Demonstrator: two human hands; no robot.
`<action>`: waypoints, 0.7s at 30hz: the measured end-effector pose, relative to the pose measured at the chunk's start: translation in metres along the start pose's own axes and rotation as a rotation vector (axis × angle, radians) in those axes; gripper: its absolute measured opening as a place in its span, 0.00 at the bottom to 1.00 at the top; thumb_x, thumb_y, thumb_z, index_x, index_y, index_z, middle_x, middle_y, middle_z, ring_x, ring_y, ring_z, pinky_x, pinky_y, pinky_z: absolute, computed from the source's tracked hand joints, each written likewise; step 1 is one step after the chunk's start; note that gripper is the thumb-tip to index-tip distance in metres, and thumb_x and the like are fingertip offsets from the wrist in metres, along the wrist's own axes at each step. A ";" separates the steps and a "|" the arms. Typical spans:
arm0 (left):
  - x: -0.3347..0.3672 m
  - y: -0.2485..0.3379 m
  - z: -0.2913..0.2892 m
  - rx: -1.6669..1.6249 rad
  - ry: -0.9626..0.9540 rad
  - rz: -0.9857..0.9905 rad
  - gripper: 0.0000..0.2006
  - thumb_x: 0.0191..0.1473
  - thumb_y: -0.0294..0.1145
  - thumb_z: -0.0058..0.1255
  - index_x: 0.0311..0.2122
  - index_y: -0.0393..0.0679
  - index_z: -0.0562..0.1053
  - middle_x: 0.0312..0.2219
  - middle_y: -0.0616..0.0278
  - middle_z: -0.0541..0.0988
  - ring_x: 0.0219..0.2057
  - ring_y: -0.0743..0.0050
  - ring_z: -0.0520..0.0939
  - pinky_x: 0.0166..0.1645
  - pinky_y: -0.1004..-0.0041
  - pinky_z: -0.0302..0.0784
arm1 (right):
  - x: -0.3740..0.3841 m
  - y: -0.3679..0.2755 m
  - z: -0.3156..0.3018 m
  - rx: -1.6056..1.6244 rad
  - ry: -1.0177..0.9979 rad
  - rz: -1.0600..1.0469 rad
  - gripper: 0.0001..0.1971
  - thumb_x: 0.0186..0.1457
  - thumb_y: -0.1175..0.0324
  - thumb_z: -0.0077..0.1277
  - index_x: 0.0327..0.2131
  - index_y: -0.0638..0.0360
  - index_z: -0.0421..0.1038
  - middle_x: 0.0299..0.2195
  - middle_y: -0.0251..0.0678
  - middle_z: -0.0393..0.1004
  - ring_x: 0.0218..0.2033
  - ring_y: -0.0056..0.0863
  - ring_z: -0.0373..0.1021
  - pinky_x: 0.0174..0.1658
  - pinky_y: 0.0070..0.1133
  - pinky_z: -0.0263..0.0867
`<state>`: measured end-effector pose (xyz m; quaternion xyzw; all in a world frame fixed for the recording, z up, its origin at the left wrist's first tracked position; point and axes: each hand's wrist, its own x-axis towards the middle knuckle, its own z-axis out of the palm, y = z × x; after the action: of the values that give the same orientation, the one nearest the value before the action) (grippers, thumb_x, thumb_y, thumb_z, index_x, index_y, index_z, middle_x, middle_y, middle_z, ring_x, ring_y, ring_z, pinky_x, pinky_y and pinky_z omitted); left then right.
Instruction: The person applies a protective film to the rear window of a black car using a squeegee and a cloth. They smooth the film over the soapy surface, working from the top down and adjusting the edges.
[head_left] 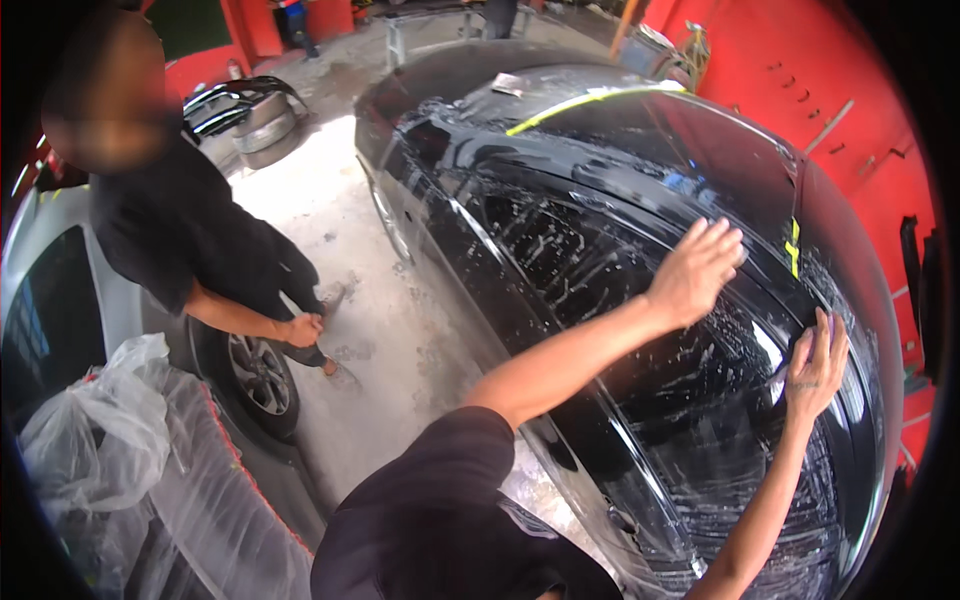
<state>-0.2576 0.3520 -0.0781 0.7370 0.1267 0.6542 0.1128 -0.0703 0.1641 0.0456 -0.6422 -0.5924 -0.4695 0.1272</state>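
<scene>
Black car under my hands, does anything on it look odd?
Whitish smears streak the dark side windows, making the glass look dirty. A pale scrap lies on its far end, seemingly misplaced. I can't make out clear damage.

Dark, glossy car [610,240], curved roof, side windows streaked with whitish smears, standing level on pale floor [400,335]

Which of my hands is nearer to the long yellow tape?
Left: in the picture, your left hand is below-right of the tape; your right hand, farther that way.
</scene>
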 end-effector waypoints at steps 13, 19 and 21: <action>-0.015 -0.067 -0.046 0.128 -0.026 -0.169 0.20 0.69 0.36 0.43 0.58 0.35 0.75 0.61 0.42 0.74 0.67 0.41 0.69 0.73 0.52 0.58 | 0.002 -0.006 -0.001 -0.025 -0.023 0.059 0.16 0.66 0.67 0.50 0.55 0.54 0.77 0.55 0.49 0.75 0.56 0.48 0.73 0.58 0.36 0.69; -0.009 -0.160 -0.120 0.203 -0.113 -0.305 0.15 0.68 0.33 0.44 0.55 0.44 0.77 0.58 0.52 0.78 0.62 0.49 0.75 0.66 0.55 0.68 | -0.004 -0.009 -0.007 -0.035 -0.004 0.027 0.17 0.62 0.70 0.53 0.53 0.55 0.78 0.53 0.49 0.75 0.53 0.48 0.74 0.57 0.37 0.69; -0.019 -0.217 -0.139 0.364 -0.013 -0.253 0.15 0.67 0.30 0.41 0.48 0.38 0.79 0.53 0.48 0.81 0.58 0.46 0.77 0.63 0.54 0.70 | 0.000 -0.006 -0.002 -0.043 0.021 0.023 0.17 0.61 0.70 0.53 0.53 0.55 0.78 0.53 0.49 0.76 0.53 0.49 0.74 0.57 0.37 0.70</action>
<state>-0.4062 0.5503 -0.1515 0.7276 0.3335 0.5964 0.0601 -0.0763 0.1647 0.0446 -0.6466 -0.5735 -0.4873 0.1247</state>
